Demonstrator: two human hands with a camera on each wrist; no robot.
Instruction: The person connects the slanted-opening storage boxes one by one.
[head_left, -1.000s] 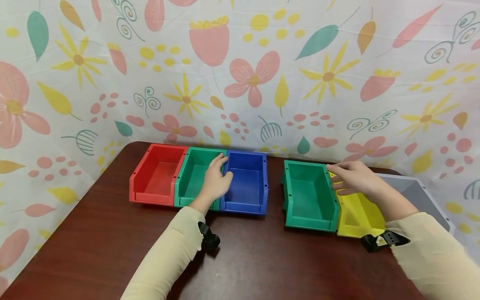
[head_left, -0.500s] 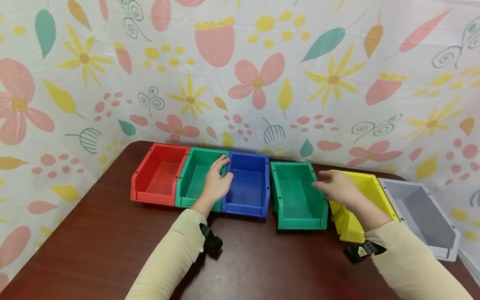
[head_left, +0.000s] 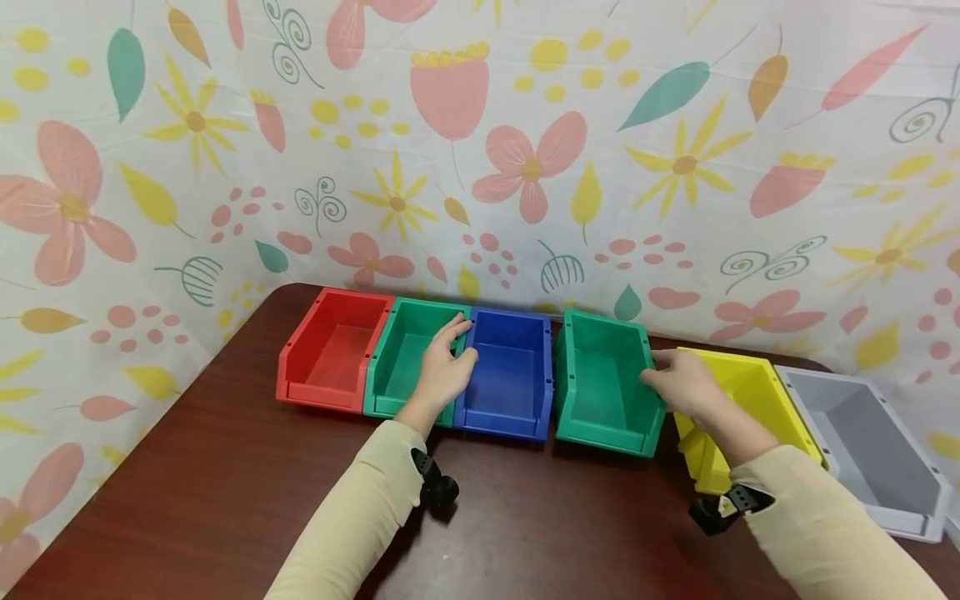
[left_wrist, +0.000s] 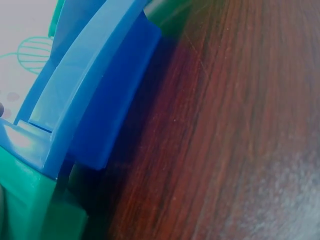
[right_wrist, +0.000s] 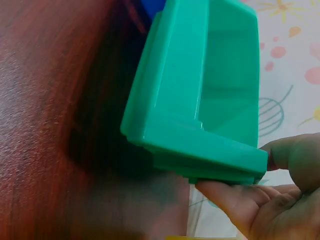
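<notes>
By the right hand point(head_left: 686, 385), the right wall of a green open-topped plastic bin point(head_left: 600, 387) is pinched; this bin is seen just right of a blue plastic bin point(head_left: 510, 367), and whether they touch cannot be told. Well apart, the left hand point(head_left: 442, 371), with fingers loosely extended, is placed over the border between the blue bin and a second green plastic bin point(head_left: 405, 346). On its left, a red plastic bin point(head_left: 345, 342) is seen. These three are judged already aligned; the pinched bin seems not yet settled. Farther right, a yellow plastic bin point(head_left: 750, 392) and a grey plastic bin point(head_left: 862, 433) are found outside the row.
</notes>
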